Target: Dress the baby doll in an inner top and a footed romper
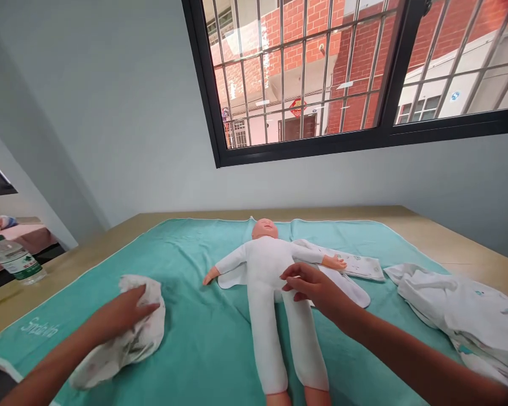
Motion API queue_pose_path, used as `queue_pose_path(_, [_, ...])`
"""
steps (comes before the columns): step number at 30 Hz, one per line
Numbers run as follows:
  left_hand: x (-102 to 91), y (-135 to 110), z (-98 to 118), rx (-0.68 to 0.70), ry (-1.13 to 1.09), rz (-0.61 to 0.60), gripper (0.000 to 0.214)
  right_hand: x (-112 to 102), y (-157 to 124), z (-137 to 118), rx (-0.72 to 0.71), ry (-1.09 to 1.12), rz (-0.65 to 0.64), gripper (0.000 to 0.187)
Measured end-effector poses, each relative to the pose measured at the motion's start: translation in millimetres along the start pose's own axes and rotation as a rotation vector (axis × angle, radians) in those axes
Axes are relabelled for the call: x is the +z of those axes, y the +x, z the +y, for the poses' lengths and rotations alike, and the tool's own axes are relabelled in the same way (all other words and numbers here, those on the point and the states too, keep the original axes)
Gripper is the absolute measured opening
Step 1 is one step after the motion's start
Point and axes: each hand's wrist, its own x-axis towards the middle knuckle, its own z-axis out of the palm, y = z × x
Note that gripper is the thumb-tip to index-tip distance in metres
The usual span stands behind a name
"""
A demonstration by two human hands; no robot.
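Observation:
A baby doll [267, 265] with a white cloth body lies on its back on a green towel [195, 338], head towards the wall. My left hand [122, 313] is closed on a crumpled white cloth [150, 332] with faint marks, to the left of the doll. Its exact kind does not show. My right hand [311, 285] is over the doll's hip and upper leg, fingers loosely bent and apart, with nothing visible in them. Partly hidden beneath the doll is a white pad [355, 293]. Beside the doll's arm on the right lies a folded white printed cloth [366, 268].
At the right of the towel is a heap of white clothes [461, 316]. A plastic bottle [19, 262] stands on the wooden table [461, 248] at the left edge. Behind are a wall and a barred window [300, 73].

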Motion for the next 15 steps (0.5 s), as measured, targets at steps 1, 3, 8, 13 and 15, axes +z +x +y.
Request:
queue_pose_path(1, [7.6,4.3,-2.0,0.035,0.104,0.005,0.045,-6.0,-2.0,0.5,-0.023,-0.024,0.003,0.028])
queue_pose_path(3, [24.8,8.6,5.6,0.091,0.195,0.061,0.048,-19.8,0.1,1.2,-0.072,-0.088,0.009,0.030])
queue_pose_path(8, [78.6,-9.9,82.7,0.162,-0.160,-0.092,0.040,-70.5,45.8,0.8,-0.116,-0.179,0.145,0.032])
queue_pose_path(13, [147.4,-44.1,151.9,0.011,-0.859,-0.435,0.070,-101.8,101.3,7.5,0.009,-0.198,0.184,0.037])
queue_pose_path(15, [170.0,-52.2,164.6,-0.074,-1.132,-0.552,0.075,-99.8,113.7,9.6,0.080,-0.262,0.113,0.040])
